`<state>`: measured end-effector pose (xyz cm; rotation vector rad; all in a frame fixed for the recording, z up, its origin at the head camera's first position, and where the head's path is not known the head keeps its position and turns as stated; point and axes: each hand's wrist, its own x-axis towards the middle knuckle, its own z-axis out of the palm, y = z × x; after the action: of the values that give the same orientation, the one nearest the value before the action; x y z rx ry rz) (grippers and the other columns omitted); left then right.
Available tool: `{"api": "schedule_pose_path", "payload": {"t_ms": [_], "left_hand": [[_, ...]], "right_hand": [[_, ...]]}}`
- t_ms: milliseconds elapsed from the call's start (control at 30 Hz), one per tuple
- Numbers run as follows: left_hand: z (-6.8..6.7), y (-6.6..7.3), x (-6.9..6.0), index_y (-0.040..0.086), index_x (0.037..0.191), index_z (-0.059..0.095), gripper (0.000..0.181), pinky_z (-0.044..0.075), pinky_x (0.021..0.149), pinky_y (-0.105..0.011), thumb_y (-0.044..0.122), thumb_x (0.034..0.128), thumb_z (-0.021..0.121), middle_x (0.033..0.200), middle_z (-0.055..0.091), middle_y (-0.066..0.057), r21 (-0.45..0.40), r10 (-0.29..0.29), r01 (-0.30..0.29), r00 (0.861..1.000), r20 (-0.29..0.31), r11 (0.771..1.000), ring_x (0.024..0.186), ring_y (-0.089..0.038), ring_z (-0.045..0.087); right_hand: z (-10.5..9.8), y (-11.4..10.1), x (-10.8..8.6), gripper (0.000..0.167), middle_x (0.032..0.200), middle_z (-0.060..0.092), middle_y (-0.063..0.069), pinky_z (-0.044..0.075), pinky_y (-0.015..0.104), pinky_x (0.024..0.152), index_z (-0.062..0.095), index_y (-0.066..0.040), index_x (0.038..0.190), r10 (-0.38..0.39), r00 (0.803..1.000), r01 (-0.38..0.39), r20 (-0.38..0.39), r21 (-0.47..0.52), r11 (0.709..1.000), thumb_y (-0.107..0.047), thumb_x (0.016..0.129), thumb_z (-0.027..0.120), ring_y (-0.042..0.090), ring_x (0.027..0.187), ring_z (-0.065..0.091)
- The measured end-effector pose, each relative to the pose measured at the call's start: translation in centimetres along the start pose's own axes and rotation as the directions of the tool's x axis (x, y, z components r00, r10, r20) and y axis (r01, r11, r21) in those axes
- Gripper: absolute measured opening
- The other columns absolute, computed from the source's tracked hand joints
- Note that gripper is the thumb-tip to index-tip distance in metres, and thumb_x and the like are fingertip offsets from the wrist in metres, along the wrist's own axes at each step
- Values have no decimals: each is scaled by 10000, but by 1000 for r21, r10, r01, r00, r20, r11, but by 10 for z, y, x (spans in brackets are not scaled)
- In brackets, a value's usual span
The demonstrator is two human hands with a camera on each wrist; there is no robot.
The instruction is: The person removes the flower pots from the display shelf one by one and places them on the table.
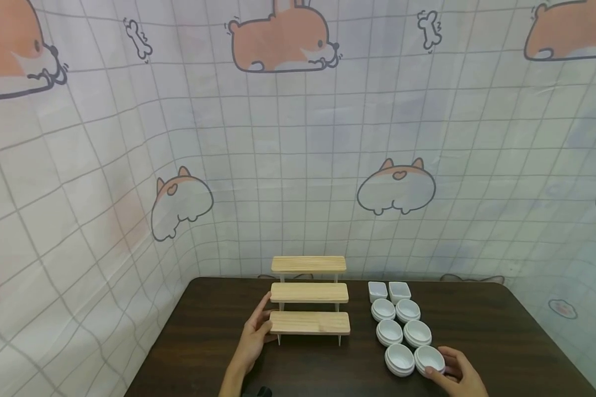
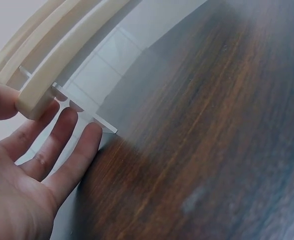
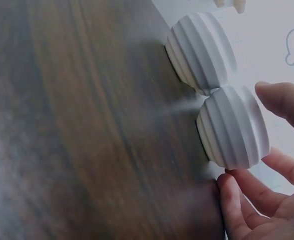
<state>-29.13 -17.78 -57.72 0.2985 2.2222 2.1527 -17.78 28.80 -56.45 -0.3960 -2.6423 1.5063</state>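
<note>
A three-tier wooden display stand [image 1: 310, 322] with clear legs stands on the dark table. My left hand [image 1: 250, 339] holds its left end, the thumb on a tier and the other fingers beneath and beside the clear leg [image 2: 99, 119]. To the right, small white round bowls [image 1: 399, 358] are set in two columns, with ridged sides that may be nested stacks. My right hand [image 1: 459, 372] grips the nearest right-hand bowl [image 3: 232, 127] between thumb and fingers. That bowl sits against its neighbour [image 3: 199, 52] on the table.
Two white square dishes [image 1: 399, 290] stand behind the round bowls. A dark wood-grain table [image 1: 203, 331] lies under everything. A white grid-patterned cloth [image 1: 298, 209] with cartoon dogs hangs behind and at the sides. Some small black object [image 1: 264, 391] shows at the near edge.
</note>
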Motion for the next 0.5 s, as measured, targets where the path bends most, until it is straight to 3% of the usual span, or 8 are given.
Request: {"api": "schedule_pose_path", "payload": {"t_ms": [333, 500], "left_hand": [[-3, 2, 1, 346, 1627, 264, 673, 591, 925, -472, 47, 1057, 462, 1526, 417, -285, 2, 0, 0, 1000, -17, 1000, 1187, -319, 621], [-3, 9, -1, 298, 1623, 294, 638, 585, 934, -475, 67, 1060, 488, 1550, 432, -257, 46, 23, -21, 998, -54, 999, 1215, -345, 600]], "right_hand": [[-16, -14, 1, 721, 1384, 572, 293, 500, 192, 766, 445, -10, 1453, -5, 1000, 5, 3, -37, 999, -429, 938, 725, 201, 1089, 637], [-31, -22, 2, 777, 1429, 535, 261, 475, 132, 760, 389, -45, 1499, 2, 999, -5, -46, -77, 997, -503, 947, 687, -44, 996, 535]]}}
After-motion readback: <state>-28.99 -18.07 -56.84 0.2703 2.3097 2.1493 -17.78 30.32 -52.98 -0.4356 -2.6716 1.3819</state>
